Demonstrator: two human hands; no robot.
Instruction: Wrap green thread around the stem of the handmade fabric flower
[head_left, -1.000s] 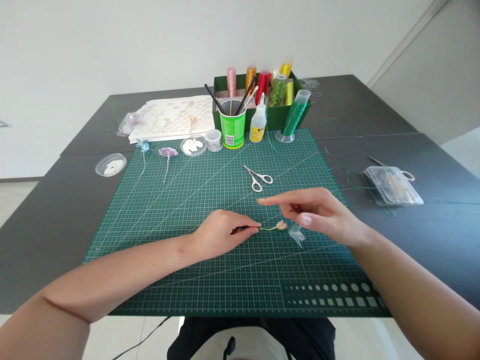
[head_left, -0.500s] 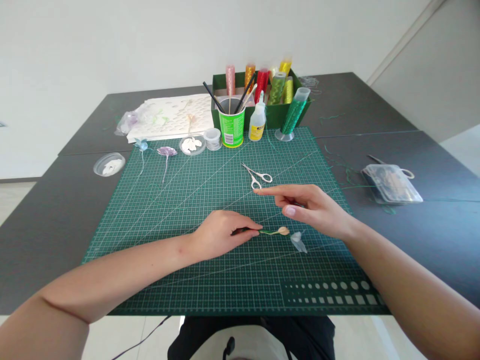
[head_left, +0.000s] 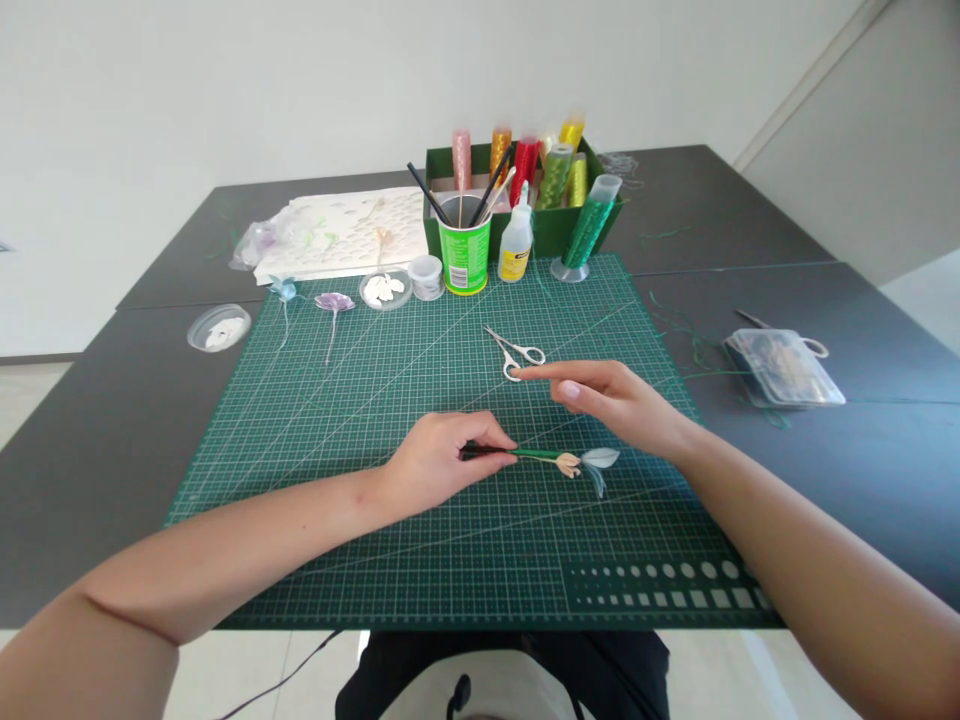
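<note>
My left hand (head_left: 442,462) pinches the green-wrapped stem of a small handmade flower (head_left: 568,462) that lies across the green cutting mat (head_left: 360,520). The flower has a peach bud and a pale translucent petal at its right end. My right hand (head_left: 615,400) hovers just beyond the bud, index finger stretched left and thumb below it, holding nothing I can see. Its fingertip ends close to the small white-handled scissors (head_left: 516,354).
At the mat's far edge stand a green cup of tools (head_left: 465,250), a glue bottle (head_left: 515,245), a green box of glitter thread spools (head_left: 555,180) and small dishes of petals (head_left: 384,290). Two finished flowers (head_left: 334,303) lie at the left. A clear plastic case (head_left: 784,368) sits right.
My right hand has lifted away from the bud and moved up toward the scissors. My left hand has pushed the stem rightward, so more green stem shows and the translucent petal now sits at the tip.
</note>
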